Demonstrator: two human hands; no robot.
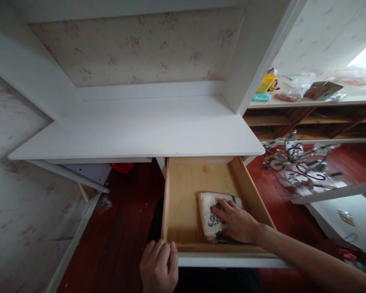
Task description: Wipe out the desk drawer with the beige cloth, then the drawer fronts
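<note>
Cloth (206, 209) folded square, right fingers (222, 214) spread atop, left fingers (164, 254) clasping wooden drawer (184, 195)

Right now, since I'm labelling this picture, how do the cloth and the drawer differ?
The cloth is off-white with dark print; the drawer is plain light wood inside. The cloth looks folded; the drawer stands pulled open. The cloth is smaller than the drawer around it. Both are touched: right hand on the cloth, left hand on the drawer.
</note>
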